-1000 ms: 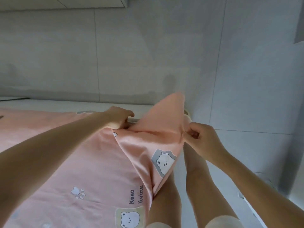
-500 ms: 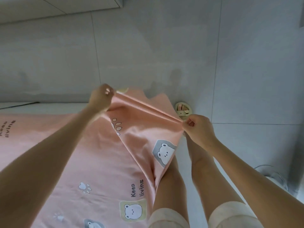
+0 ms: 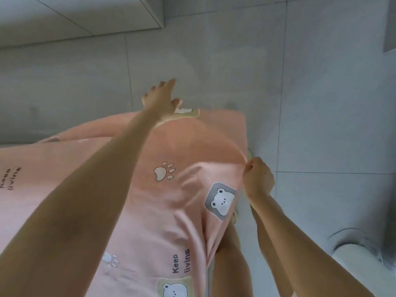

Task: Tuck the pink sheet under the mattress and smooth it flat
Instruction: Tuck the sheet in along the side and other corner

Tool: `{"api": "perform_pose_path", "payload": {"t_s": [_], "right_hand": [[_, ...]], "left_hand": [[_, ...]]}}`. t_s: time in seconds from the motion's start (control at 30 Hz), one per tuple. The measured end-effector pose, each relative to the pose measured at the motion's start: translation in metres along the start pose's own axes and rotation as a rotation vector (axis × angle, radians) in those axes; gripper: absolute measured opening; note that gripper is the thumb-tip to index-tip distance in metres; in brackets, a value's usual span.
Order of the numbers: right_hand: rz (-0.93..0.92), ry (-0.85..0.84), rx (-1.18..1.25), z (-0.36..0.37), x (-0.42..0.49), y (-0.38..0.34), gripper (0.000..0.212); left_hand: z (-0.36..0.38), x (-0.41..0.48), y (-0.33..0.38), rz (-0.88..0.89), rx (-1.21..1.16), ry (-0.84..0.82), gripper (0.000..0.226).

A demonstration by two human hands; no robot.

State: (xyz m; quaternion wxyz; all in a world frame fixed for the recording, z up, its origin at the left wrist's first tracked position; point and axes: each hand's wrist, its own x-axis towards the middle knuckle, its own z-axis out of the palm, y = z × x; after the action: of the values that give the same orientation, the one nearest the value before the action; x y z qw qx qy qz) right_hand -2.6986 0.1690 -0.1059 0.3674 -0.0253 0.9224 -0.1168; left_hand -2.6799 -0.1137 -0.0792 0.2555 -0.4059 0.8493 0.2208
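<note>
The pink sheet (image 3: 188, 151), printed with bears, paw prints and "Keep living", covers the bed and billows up over the far corner. My left hand (image 3: 160, 99) is stretched out past the sheet's far edge with fingers spread, touching the cloth near a bear patch but gripping nothing. My right hand (image 3: 257, 179) pinches the sheet's right edge in a closed fist at the bed's side. The mattress itself is hidden under the cloth.
Grey tiled floor (image 3: 321, 103) lies beyond and to the right of the bed. My bare legs (image 3: 231, 264) stand against the bed's right side. A white round-based object (image 3: 360, 247) sits on the floor at the lower right. A pale cabinet edge (image 3: 85, 16) is at top left.
My left hand has let go of the sheet edge and reached farther out with open fingers. The sheet has puffed up and spread over the corner. My right hand keeps its pinch.
</note>
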Motion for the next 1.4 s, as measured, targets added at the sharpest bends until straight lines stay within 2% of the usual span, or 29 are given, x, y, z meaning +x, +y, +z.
{"api": "perform_pose_path", "payload": {"t_s": [0.07, 0.13, 0.23, 0.3, 0.37, 0.43, 0.5, 0.6, 0.73, 0.8, 0.87, 0.97, 1.03, 1.1, 1.17, 1.27, 1.33, 1.4], "right_hand": [[0.018, -0.041, -0.035, 0.006, 0.006, 0.005, 0.032], [-0.003, -0.093, -0.045, 0.016, -0.003, 0.008, 0.041], [0.048, -0.323, -0.014, 0.044, -0.033, 0.014, 0.048], [0.176, -0.551, 0.171, 0.061, -0.057, 0.016, 0.047], [0.339, -0.770, 0.388, 0.068, -0.081, 0.013, 0.035], [0.328, -0.859, 0.535, 0.076, -0.101, 0.013, 0.031], [0.142, -0.839, 0.560, 0.086, -0.119, 0.015, 0.016], [-0.145, -0.691, 0.350, 0.102, -0.129, 0.018, 0.033], [-0.296, -0.511, 0.231, 0.115, -0.135, 0.022, 0.036], [-0.364, -0.452, 0.208, 0.110, -0.131, 0.027, 0.040], [-0.487, -0.389, 0.123, 0.095, -0.126, 0.032, 0.034], [-0.694, -0.145, 0.041, 0.081, -0.134, 0.041, 0.028], [-0.678, -0.069, 0.033, 0.082, -0.144, 0.043, 0.023], [-0.578, -0.134, 0.079, 0.091, -0.138, 0.038, 0.026], [-0.395, -0.283, 0.107, 0.098, -0.121, 0.032, 0.040], [-0.228, -0.275, 0.234, 0.089, -0.093, 0.020, 0.037], [-0.186, -0.300, 0.332, 0.078, -0.075, 0.015, 0.036], [-0.119, -0.360, 0.422, 0.072, -0.064, 0.011, 0.036]], "left_hand": [[0.008, -0.009, -0.009, 0.005, 0.060, -0.018, 0.052], [0.016, -0.028, -0.028, 0.018, 0.087, -0.025, 0.045], [0.031, -0.068, -0.059, 0.007, 0.211, -0.140, 0.038], [0.040, -0.095, -0.074, -0.014, 0.234, -0.202, 0.040], [0.048, -0.117, -0.083, -0.029, 0.235, -0.268, 0.041], [0.058, -0.133, -0.090, -0.009, 0.233, -0.310, 0.038], [0.066, -0.144, -0.095, 0.053, 0.205, -0.240, 0.031], [0.071, -0.146, -0.090, 0.126, 0.144, -0.114, 0.031], [0.080, -0.149, -0.069, 0.106, 0.094, -0.075, 0.049], [0.087, -0.150, -0.063, 0.080, 0.130, -0.038, 0.042], [0.092, -0.151, -0.057, 0.078, 0.167, -0.023, 0.029], [0.096, -0.150, -0.050, 0.155, 0.235, 0.013, 0.020], [0.098, -0.148, -0.052, 0.198, 0.240, 0.077, 0.020], [0.102, -0.145, -0.055, 0.178, 0.180, 0.130, 0.020], [0.108, -0.141, -0.055, 0.120, 0.108, 0.085, 0.020], [0.103, -0.128, -0.059, 0.011, -0.055, 0.039, 0.020], [0.087, -0.116, -0.070, -0.074, -0.194, 0.148, 0.021], [0.070, -0.109, -0.082, -0.121, -0.197, 0.211, 0.024]]}}
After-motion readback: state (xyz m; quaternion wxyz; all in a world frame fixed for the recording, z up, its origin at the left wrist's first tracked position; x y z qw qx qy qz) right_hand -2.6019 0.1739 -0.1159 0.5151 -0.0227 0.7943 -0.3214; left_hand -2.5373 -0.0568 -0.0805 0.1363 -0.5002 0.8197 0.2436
